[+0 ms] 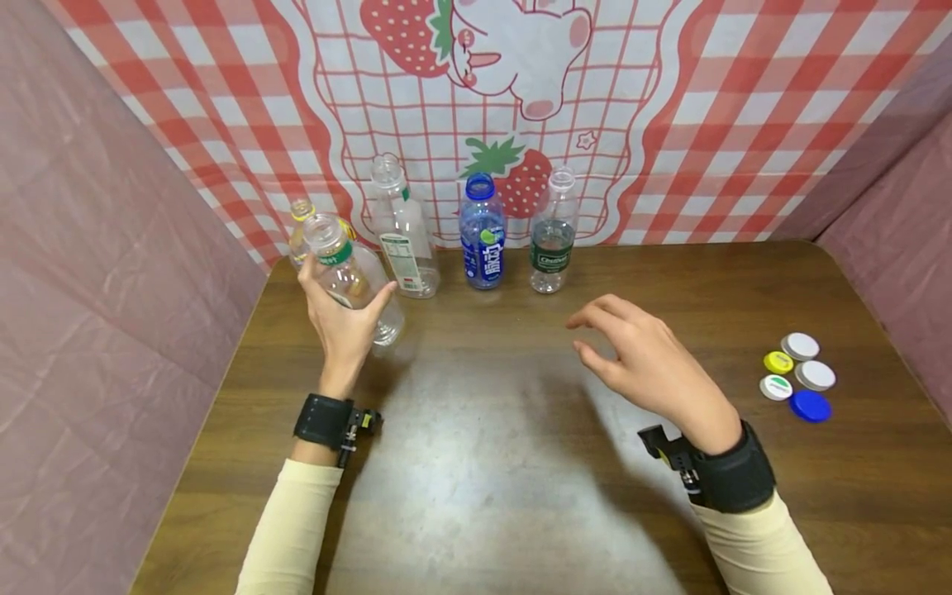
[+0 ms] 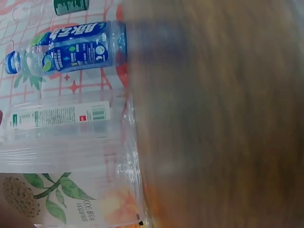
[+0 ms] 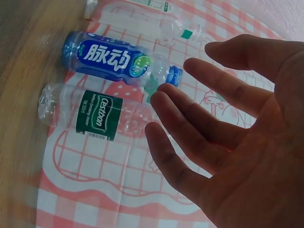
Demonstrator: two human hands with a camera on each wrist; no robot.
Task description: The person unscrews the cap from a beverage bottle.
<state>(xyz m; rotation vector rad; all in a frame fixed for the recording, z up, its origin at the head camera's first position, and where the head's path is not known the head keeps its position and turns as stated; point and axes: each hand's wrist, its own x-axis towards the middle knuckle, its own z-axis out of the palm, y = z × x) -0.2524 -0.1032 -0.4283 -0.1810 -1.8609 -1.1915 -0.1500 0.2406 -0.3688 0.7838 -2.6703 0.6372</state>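
My left hand grips a large clear plastic bottle with a green neck band, at the table's left. Its mouth is uncapped, and it leans to the left; whether its base touches the table I cannot tell. Behind it, a smaller bottle with a yellow neck is partly hidden. To the right stand a clear bottle with a white label, a blue-labelled bottle and a green-labelled water bottle, all uncapped. My right hand hovers with loosely bent fingers, holding nothing, in front of the water bottle.
On the table's right lie several loose caps: white caps, a yellow cap and a blue cap. A checked cloth hangs behind the wooden table, with pink cloth at the sides.
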